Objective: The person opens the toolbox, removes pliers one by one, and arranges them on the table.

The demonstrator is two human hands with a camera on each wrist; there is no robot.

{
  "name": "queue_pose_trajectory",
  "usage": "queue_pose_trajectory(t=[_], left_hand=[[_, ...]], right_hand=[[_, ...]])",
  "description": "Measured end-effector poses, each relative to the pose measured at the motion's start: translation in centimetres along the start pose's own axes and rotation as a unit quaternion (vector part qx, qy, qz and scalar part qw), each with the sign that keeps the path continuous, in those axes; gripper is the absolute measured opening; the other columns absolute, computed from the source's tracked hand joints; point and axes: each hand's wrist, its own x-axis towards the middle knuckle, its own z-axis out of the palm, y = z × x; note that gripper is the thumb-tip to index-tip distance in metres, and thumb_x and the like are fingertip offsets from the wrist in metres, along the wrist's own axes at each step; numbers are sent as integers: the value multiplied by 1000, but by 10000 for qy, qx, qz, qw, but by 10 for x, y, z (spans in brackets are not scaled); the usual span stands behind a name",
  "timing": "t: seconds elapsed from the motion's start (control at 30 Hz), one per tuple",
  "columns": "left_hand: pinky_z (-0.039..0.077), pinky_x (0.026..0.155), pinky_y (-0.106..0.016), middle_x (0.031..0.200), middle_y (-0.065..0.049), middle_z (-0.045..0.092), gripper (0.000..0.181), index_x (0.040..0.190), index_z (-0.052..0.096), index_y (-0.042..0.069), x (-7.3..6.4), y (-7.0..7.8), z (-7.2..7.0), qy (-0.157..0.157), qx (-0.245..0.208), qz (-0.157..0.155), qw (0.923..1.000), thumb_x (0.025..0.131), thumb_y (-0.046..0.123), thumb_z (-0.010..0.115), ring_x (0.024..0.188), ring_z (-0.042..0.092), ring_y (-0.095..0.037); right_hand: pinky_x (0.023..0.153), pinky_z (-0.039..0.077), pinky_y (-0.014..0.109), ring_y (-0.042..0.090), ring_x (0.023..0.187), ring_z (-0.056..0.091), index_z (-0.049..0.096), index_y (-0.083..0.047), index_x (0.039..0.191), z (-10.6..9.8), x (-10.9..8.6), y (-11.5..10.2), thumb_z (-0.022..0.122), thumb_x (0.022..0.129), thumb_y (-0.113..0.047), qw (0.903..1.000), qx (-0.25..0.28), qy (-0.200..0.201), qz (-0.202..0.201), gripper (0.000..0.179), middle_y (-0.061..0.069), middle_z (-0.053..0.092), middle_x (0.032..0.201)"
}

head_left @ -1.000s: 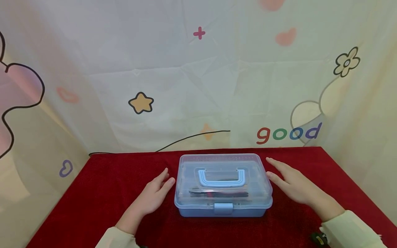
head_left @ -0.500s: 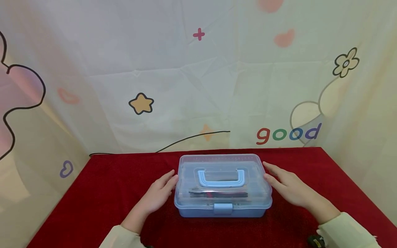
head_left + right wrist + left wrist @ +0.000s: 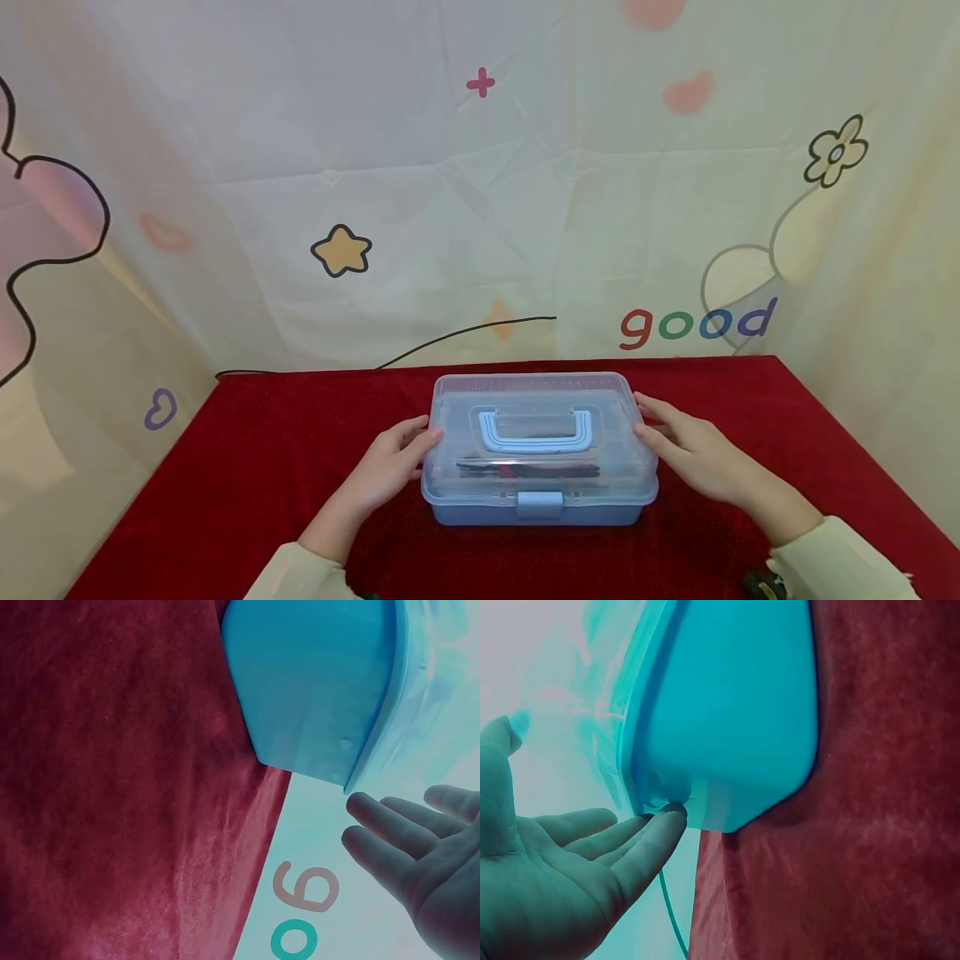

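Note:
A plastic storage box [image 3: 540, 515] with a pale blue base stands on the red cloth, its translucent lid [image 3: 457, 417] down. On the lid lies a light blue handle [image 3: 536, 446], and a latch [image 3: 540, 502] sits at the front. Dark, slender items show through the lid. My left hand [image 3: 378, 475] is at the box's left side, thumb over the lid edge; in the left wrist view its extended fingertips [image 3: 673, 814] meet the side under the rim. My right hand [image 3: 697, 458] is at the right side, fingers [image 3: 375, 810] extended close to the rim in the right wrist view.
Red cloth [image 3: 285, 450] covers the table around the box. Behind the table hangs a pale curtain [image 3: 420, 208] printed with a star, hearts, a flower and the word "good". A small dark object [image 3: 765, 585] shows by the right sleeve.
Both hands have moved inward from either side to the box. The left thumb now overlaps the lid edge. The box has stayed in place.

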Motion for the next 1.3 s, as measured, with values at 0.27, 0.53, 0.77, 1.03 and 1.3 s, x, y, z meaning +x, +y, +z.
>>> queue_pose_trajectory(t=[0.27,0.53,0.77,1.03,1.3], left_hand=[[57,80,-41,127,-12,58,59,137,47,5,2,4,-3,-215,-379,-290,9986,90,38,59,98,63,-20],[57,82,-39,127,-12,57,61,138,46,5,2,11,-6,-310,-505,-720,9956,89,39,61,96,63,-19],[57,81,-37,122,-10,60,60,137,47,6,3,14,-7,-360,-543,-858,9942,88,38,62,92,62,-19],[57,80,-36,120,-9,61,58,135,49,6,4,14,-6,-357,-543,-940,9935,88,38,63,90,62,-19],[57,79,-36,118,-10,61,57,135,49,6,3,14,-7,-361,-634,-896,9933,88,36,63,89,62,-19]], right_hand=[[82,56,45,38,114,59,32,-3,146,-2,-2,-4,52,94,-40,9999,100,13,44,66,23,45,141],[83,55,45,37,113,58,38,-4,143,-5,-5,-12,54,93,-40,9997,-15,228,28,64,21,50,136],[82,55,50,44,114,56,42,-6,141,-8,-8,-23,57,91,-40,9995,-99,301,67,62,22,50,136],[72,58,30,25,96,65,59,-7,125,-12,-13,-37,63,88,-34,9980,-122,599,-139,45,14,62,121],[69,55,21,13,85,64,65,-10,117,-9,-19,-54,61,91,-28,9953,798,514,-196,32,6,68,109]])
